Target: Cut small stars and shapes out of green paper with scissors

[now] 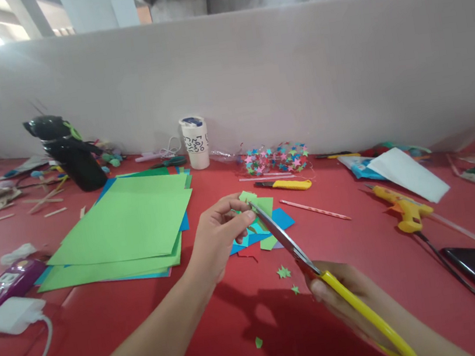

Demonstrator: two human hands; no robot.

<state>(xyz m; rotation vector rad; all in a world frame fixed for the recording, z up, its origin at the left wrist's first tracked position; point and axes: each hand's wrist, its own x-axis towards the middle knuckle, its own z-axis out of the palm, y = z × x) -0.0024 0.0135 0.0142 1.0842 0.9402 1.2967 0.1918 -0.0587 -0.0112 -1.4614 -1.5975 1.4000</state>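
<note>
Yellow scissors (337, 289): held in our right hand (353, 281), tips at a green scrap (245, 196), contact unclear.
Left hand (216, 231): our fingers (243, 220) pinch the scrap above paper pieces (284, 218).
Green stars (283, 272): on the worktop (360, 231).

From close behind and above your bare left hand (220, 227) and right hand (352, 278), your head-worn camera looks forward and down across the flat red tabletop (361, 243), facing the pale upright partition (337, 69).

Black lettering (195, 144) on the white cup (200, 161), unreadable
</note>
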